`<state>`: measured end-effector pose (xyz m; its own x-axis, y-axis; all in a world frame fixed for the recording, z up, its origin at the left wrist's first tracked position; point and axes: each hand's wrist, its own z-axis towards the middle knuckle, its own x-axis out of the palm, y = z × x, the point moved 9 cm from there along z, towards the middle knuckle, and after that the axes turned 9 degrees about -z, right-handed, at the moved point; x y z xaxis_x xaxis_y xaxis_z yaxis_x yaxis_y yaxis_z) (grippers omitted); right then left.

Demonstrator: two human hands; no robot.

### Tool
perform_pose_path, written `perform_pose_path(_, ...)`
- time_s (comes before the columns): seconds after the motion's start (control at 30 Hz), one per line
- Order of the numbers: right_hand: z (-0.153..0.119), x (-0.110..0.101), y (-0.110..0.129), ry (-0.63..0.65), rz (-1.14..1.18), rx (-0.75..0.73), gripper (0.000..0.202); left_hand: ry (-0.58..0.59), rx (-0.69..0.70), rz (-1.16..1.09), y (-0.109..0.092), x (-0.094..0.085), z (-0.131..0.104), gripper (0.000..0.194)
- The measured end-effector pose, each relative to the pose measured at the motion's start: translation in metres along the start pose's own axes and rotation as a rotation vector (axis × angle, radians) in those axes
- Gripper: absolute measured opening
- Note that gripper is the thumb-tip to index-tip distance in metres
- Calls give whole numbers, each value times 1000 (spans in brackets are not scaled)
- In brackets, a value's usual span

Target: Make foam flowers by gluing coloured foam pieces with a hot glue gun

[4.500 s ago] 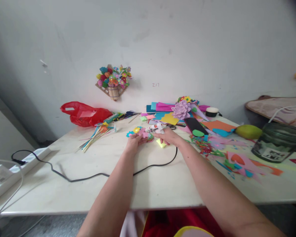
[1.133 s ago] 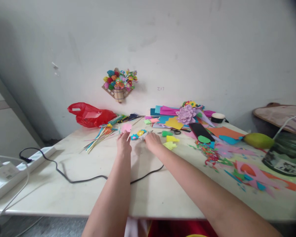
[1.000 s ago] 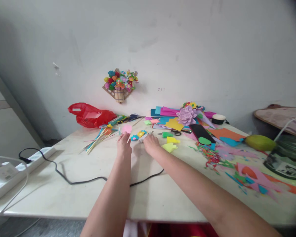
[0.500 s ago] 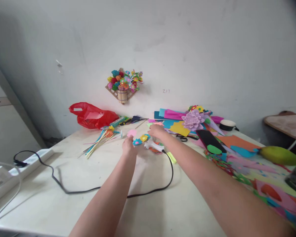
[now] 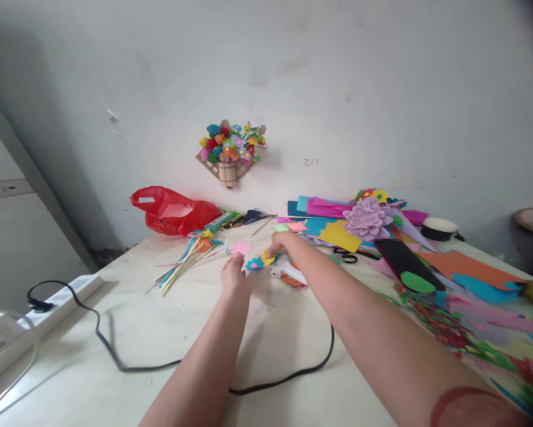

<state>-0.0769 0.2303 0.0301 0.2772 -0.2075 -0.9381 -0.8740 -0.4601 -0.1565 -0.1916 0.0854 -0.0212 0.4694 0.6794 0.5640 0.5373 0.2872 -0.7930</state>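
My left hand (image 5: 233, 276) is over the middle of the table with its fingers apart, close to a pink round piece (image 5: 240, 248). Beside those fingers lies a blue flower (image 5: 254, 264) with a pink centre. Bent downward, my right hand (image 5: 282, 242) has its fingertips closed on a yellow flower (image 5: 268, 257), which adjoins the blue one; part of it is hidden. Below my right wrist is a white glue gun (image 5: 288, 273), its back end covered by my forearm. Orange and other coloured scraps (image 5: 293, 283) show under it.
Thin sticks (image 5: 181, 267) and a red plastic bag (image 5: 175, 210) are at left. A black cord (image 5: 150, 369) crosses the front from a power strip (image 5: 79, 296). Coloured sheets (image 5: 332, 234), scissors (image 5: 345, 256), a phone (image 5: 404, 261) and a purple flower (image 5: 369, 218) crowd the right.
The view has shifted slightly. My right hand has moved down and a little left, closer onto the yellow flower. My left hand has opened its fingers somewhat beside the pink piece.
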Motion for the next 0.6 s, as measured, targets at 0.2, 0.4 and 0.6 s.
perform_pose_path(0.2,4,3,7,9,90,-48,57,30,-18,-101,0,4,-3,16)
perform_pose_path(0.4,-4,-6,29,-20,315,-218,43,25,-9,-143,-6,2,-4,15)
perform_pose_path(0.6,-10,-30,39,-190,546,-227,38,-17,32,-197,-24,-5,-4,13)
